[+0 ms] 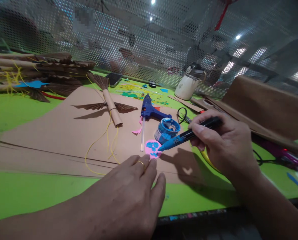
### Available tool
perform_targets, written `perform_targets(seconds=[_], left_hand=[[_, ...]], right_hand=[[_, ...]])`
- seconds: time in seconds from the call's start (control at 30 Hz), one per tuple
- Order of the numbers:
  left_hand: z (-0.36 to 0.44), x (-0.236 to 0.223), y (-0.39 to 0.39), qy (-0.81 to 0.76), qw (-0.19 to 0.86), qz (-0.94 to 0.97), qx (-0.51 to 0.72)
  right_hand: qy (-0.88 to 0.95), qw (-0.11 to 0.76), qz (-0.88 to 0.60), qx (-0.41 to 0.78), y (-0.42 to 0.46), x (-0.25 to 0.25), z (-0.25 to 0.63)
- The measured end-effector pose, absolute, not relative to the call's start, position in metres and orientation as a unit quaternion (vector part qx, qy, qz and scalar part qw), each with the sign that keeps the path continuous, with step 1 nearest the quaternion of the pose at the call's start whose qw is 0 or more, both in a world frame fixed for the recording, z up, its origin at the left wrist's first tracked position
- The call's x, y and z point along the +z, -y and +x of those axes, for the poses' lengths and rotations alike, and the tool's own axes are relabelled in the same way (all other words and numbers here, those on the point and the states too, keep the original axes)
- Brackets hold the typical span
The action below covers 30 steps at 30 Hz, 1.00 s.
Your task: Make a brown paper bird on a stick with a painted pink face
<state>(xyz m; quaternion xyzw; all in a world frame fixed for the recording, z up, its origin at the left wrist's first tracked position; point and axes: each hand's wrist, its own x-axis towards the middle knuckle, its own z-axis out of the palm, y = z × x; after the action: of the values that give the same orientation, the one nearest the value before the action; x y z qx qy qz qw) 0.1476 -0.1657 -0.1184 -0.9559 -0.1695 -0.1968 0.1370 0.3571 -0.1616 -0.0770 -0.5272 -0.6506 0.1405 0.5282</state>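
Note:
My right hand point(223, 143) is closed around a black paintbrush point(188, 134) whose blue-smeared tip touches a small pink paper piece point(152, 148) partly painted blue. My left hand point(131, 196) lies flat with fingers stretched out, its fingertips pressing the near edge of the pink piece; a ring sits on one finger. An open pot of blue paint point(166, 129) stands just behind the pink piece. All of this rests on a brown cardboard sheet point(51, 140).
A blue glue gun point(150, 111) with a clear stick lies behind the pot. A brown paper bird with yellow strings point(110, 106) lies on the cardboard. More paper birds point(39, 71) are stacked far left. A phone point(113, 79), a white jug point(188, 83), scissors point(183, 116) and brown paper point(266, 106) lie behind, before a perforated screen.

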Motion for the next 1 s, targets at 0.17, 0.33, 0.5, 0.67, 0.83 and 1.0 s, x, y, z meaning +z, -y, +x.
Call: perform_targets(seconds=[0.17,0.33,0.5,0.67,0.83,1.0], left_hand=[[0.147,-0.114,0.165,0.172,0.102,-0.961,-0.194],[0.146,-0.109,0.165,0.157,0.094,-0.967,-0.176],[0.147,-0.111,0.166,0.172,0.110,-0.963,-0.178],[0.147,-0.103,0.164,0.159,0.094,-0.970,-0.158],[0.148,-0.106,0.165,0.174,0.086,-0.965,-0.175],[0.146,-0.110,0.164,0.155,0.093,-0.967,-0.180]], right_hand=[[0.645,0.536,-0.526,0.141,0.160,-0.078,0.357],[0.669,0.502,-0.525,0.159,0.162,-0.076,0.350],[0.668,0.505,-0.519,0.172,0.163,-0.075,0.345],[0.679,0.483,-0.529,0.162,0.163,-0.076,0.345],[0.694,0.461,-0.527,0.165,0.162,-0.075,0.345],[0.691,0.461,-0.534,0.157,0.163,-0.075,0.344]])
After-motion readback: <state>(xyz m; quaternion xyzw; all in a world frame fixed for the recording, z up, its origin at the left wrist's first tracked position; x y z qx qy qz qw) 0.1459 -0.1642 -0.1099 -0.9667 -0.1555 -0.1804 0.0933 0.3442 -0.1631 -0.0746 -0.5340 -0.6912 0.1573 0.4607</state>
